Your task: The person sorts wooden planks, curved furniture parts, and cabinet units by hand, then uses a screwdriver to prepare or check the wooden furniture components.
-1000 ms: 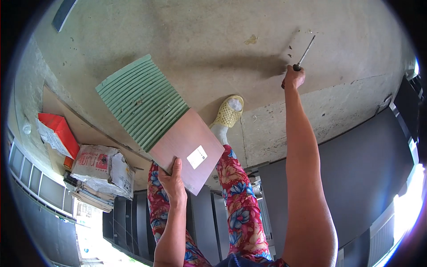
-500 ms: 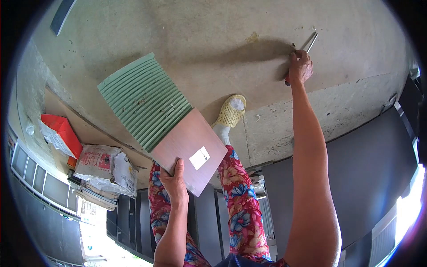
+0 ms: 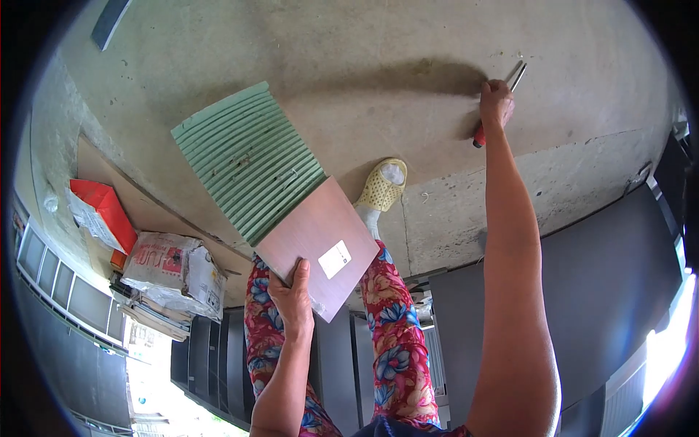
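My left hand (image 3: 293, 302) grips the lower edge of a flat pinkish panel (image 3: 306, 251) bearing a white label (image 3: 334, 259), its thumb on top. A green ribbed piece (image 3: 247, 160) with bits of debris on it adjoins the panel's upper left edge. Far to the right, my right hand (image 3: 497, 103) is closed round a screwdriver (image 3: 519, 76) close to the floor. The metal shaft points up and right, and the red handle end shows below the hand.
A yellow clog (image 3: 381, 188) is on one foot on the concrete floor (image 3: 349, 44). At left are a red bag (image 3: 109, 211) and a worn white carton (image 3: 175, 269). Large grey panels (image 3: 582, 284) lie at right; a grey strip (image 3: 111, 22) is at the upper left.
The view has shifted slightly. The screwdriver is angled a little differently in my right hand, with more of its red handle showing. My left hand still holds the pinkish panel.
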`<action>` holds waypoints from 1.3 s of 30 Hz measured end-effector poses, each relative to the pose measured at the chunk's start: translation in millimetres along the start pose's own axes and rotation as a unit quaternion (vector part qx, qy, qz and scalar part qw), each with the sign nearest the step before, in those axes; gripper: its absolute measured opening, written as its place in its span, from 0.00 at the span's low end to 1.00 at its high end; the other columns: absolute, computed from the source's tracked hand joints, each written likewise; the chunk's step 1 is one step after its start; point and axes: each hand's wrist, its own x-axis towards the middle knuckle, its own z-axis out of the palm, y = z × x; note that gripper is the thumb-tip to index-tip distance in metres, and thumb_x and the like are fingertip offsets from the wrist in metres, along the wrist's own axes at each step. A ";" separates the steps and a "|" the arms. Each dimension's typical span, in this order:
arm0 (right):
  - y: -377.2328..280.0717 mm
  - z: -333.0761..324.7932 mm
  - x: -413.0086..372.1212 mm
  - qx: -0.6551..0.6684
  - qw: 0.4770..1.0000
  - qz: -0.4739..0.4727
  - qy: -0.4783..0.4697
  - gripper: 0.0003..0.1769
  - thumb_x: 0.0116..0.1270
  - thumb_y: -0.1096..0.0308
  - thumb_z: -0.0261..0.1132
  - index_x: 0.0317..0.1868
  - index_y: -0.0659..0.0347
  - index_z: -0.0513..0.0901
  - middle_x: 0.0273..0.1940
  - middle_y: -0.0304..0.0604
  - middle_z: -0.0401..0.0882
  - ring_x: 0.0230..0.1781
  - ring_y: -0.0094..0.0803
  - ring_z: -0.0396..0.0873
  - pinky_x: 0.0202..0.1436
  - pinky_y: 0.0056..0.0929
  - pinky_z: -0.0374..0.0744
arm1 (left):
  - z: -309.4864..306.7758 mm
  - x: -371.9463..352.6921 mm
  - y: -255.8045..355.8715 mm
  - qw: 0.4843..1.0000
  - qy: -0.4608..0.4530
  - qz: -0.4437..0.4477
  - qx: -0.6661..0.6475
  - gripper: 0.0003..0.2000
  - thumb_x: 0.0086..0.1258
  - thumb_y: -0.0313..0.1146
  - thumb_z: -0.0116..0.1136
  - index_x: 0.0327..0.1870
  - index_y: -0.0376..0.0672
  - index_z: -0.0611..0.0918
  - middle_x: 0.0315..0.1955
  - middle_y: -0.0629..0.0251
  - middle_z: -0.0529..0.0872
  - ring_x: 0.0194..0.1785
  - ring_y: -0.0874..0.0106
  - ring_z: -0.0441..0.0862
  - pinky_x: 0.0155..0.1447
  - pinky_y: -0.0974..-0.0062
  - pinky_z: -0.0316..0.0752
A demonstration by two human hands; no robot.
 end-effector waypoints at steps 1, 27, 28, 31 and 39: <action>3.2 0.3 -0.3 0.067 0.997 0.026 -0.030 0.13 0.56 0.64 0.64 0.40 0.60 0.80 0.33 0.43 0.82 0.34 0.38 0.80 0.40 0.33 0.77 | 0.0 0.3 0.4 1.000 -0.002 0.002 -0.006 0.17 0.60 0.39 0.65 0.39 0.35 0.76 0.32 0.63 0.81 0.34 0.77 0.75 0.40 0.78 0.72; 46.3 -6.8 -65.5 -0.019 0.990 0.132 -0.036 0.23 0.52 0.48 0.60 0.30 0.61 0.85 0.24 0.50 0.81 0.30 0.42 0.81 0.38 0.36 0.76 | -9.6 -0.8 3.8 0.999 -0.027 -0.011 -0.023 0.17 0.60 0.37 0.65 0.41 0.33 0.75 0.34 0.64 0.80 0.35 0.78 0.74 0.40 0.80 0.71; 40.3 -6.4 -69.0 -0.011 0.990 0.130 -0.045 0.23 0.52 0.47 0.60 0.29 0.61 0.86 0.23 0.49 0.81 0.30 0.42 0.81 0.38 0.36 0.76 | -10.3 -0.1 4.2 0.999 -0.029 -0.009 -0.026 0.17 0.60 0.37 0.64 0.41 0.32 0.76 0.34 0.64 0.80 0.35 0.78 0.74 0.40 0.79 0.71; 28.4 0.9 -88.7 0.094 0.990 0.095 -0.043 0.26 0.52 0.46 0.61 0.26 0.66 0.84 0.19 0.46 0.79 0.24 0.30 0.77 0.34 0.30 0.74 | -8.6 0.3 3.5 0.999 -0.029 -0.006 -0.035 0.16 0.60 0.36 0.64 0.41 0.31 0.76 0.33 0.64 0.81 0.35 0.78 0.75 0.40 0.79 0.71; -101.7 -78.4 -247.3 0.318 0.882 -0.024 -0.347 0.14 0.54 0.63 0.68 0.36 0.65 0.82 0.23 0.34 0.75 0.23 0.18 0.70 0.28 0.21 0.71 | -22.2 20.4 9.9 0.996 -0.013 0.007 -0.085 0.14 0.63 0.34 0.60 0.43 0.32 0.77 0.35 0.64 0.82 0.37 0.77 0.76 0.42 0.77 0.71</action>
